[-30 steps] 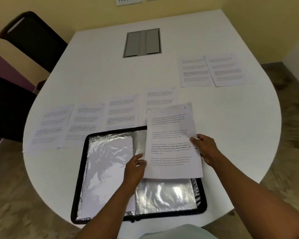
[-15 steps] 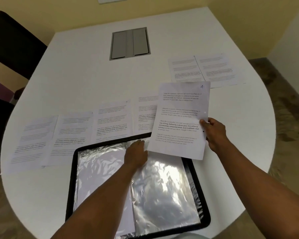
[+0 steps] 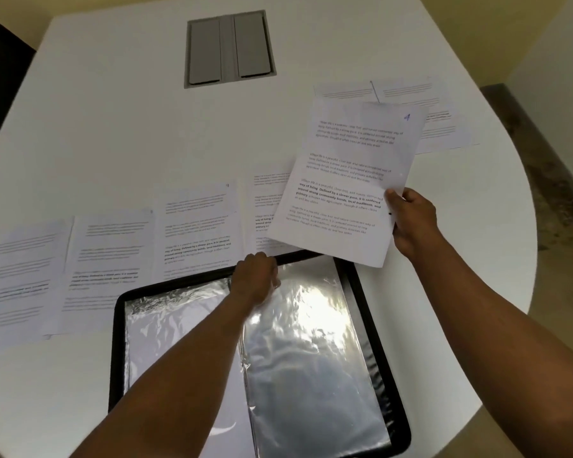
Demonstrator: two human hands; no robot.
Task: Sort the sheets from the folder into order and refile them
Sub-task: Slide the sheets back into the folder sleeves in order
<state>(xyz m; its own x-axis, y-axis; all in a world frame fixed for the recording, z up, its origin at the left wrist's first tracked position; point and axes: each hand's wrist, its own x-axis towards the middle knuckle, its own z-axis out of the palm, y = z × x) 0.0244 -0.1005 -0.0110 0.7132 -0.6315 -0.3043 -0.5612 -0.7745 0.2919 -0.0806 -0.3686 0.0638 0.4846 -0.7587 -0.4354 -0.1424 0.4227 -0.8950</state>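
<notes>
An open black folder [image 3: 364, 289] with shiny plastic sleeves lies near the table's front edge. My right hand [image 3: 411, 216] pinches the right edge of a printed sheet marked 4 [image 3: 344, 180] and holds it tilted in the air above the folder's far right corner. My left hand [image 3: 255, 282] rests on the top of the folder's sleeves near the spine, fingers curled down on the plastic. Several printed sheets [image 3: 196, 226] lie in a row beyond the folder. Two more sheets [image 3: 444, 127] lie at the far right, partly hidden by the held sheet.
The white table [image 3: 113, 127] has a grey cable hatch [image 3: 229, 49] set in its middle. A dark chair [image 3: 0, 61] stands at the far left. The table's rounded edge runs close on the right, with floor beyond.
My right hand has lifted the sheet marked 4 up and to the right, off the folder. My left hand moved up to the top of the sleeves.
</notes>
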